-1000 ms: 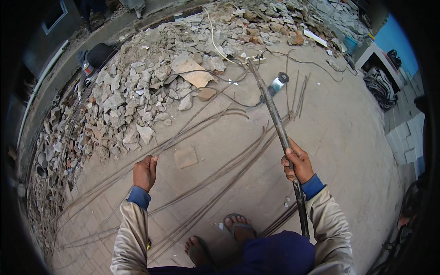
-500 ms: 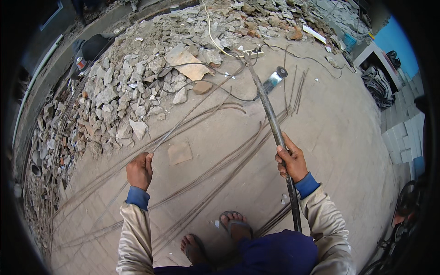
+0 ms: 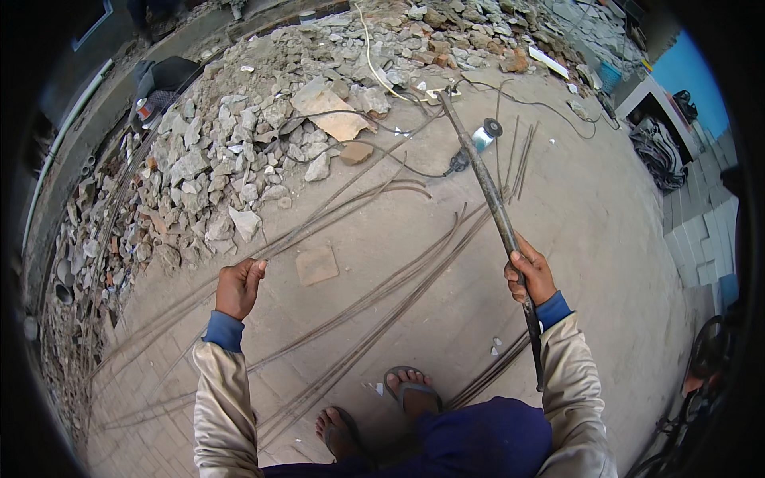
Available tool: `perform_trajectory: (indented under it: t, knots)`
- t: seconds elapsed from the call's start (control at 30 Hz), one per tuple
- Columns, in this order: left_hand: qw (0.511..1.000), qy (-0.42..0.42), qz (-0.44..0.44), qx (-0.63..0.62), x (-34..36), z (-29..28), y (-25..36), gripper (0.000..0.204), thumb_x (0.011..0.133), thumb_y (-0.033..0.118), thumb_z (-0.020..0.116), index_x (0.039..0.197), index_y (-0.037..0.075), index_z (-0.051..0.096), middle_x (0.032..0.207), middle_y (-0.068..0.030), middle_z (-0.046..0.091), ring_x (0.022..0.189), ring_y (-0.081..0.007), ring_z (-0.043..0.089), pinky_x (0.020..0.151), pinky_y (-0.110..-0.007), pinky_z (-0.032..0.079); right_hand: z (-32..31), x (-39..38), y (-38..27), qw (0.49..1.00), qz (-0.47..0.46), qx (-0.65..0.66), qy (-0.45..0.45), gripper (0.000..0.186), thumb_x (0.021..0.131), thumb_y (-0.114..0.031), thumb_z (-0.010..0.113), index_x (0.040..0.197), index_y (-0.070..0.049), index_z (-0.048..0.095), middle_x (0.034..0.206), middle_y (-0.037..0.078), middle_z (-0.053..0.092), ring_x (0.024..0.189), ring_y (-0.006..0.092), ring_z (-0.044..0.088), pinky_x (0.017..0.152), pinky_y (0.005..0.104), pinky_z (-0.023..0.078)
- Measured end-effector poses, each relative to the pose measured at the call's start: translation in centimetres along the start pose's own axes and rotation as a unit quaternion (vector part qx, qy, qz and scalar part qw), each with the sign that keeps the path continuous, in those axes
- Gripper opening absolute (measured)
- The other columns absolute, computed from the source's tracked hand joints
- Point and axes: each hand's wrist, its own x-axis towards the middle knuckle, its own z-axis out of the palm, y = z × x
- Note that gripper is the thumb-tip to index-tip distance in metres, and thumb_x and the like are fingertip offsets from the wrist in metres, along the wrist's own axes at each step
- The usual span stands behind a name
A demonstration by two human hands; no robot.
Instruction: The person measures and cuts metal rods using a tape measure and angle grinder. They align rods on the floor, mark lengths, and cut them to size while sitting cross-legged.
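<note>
My right hand (image 3: 531,271) is closed round a long dark metal bar (image 3: 488,179), which slants away from me toward the rubble. Its far end meets the end of a thin steel rod (image 3: 368,169); whether the two are joined there is too small to tell. Closer to me on the left, my left hand (image 3: 239,288) is closed on that rod, thumb on top. Beyond the bar's middle lies an angle grinder (image 3: 484,137) on the ground, partly crossed by the bar. Several loose steel rods (image 3: 374,291) run across the floor between my hands.
A heap of broken concrete (image 3: 207,151) fills the far left. A black cable (image 3: 550,103) and a power strip (image 3: 438,95) lie by its edge. A square tile (image 3: 317,265) lies near my left hand. Stacked pale blocks (image 3: 693,239) stand at the right, beside a bicycle (image 3: 705,358).
My right hand has moved right and slightly up, swinging the bar's near end rightward. The left hand has shifted slightly left, and the rod in it lies closer to the rods on the floor.
</note>
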Motion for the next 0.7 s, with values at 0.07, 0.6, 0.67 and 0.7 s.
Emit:
perform_trajectory:
  t: [0.07,0.6,0.67,0.7]
  knots:
    - [0.999,0.036,0.019,0.030,-0.3,0.9,0.2,0.041,0.106,0.031,0.066,0.078,0.001,0.066,0.063,-0.0161,0.062,0.053,-0.0295,0.059,0.057,-0.039,0.048,1.3,0.0,0.2,0.999,0.027,0.042,0.005,0.062,0.111,-0.030,0.058,0.168,-0.029,0.033,0.071,-0.001,0.049,0.042,0.0064,0.038,0.036,0.0241,0.036]
    - [0.967,0.156,0.070,0.189,-2.0,4.1,0.4,0.023,0.100,0.027,0.074,0.085,0.009,0.073,0.073,-0.0139,0.068,0.066,-0.0359,0.067,0.061,-0.044,0.053,2.2,-2.4,-3.0,0.997,0.067,0.009,0.049,0.060,0.109,-0.027,0.063,0.164,-0.029,0.041,0.071,-0.002,0.051,0.044,0.0057,0.041,0.038,0.0247,0.033]
    - [0.965,0.160,0.060,0.198,-2.1,4.3,0.5,0.023,0.099,0.027,0.074,0.086,0.009,0.073,0.074,-0.0138,0.068,0.067,-0.0354,0.067,0.062,-0.043,0.053,3.6,-2.2,-1.7,0.996,0.061,0.008,0.057,0.060,0.109,-0.027,0.063,0.165,-0.029,0.041,0.071,-0.003,0.050,0.044,0.0056,0.041,0.038,0.0247,0.033]
    - [0.963,0.165,0.066,0.201,-2.1,4.3,0.4,0.023,0.099,0.027,0.074,0.086,0.008,0.073,0.074,-0.0137,0.068,0.067,-0.0353,0.067,0.062,-0.043,0.053,3.8,-2.2,-1.4,0.997,0.061,0.013,0.047,0.061,0.109,-0.026,0.064,0.165,-0.029,0.040,0.071,-0.003,0.050,0.044,0.0056,0.041,0.037,0.0246,0.033]
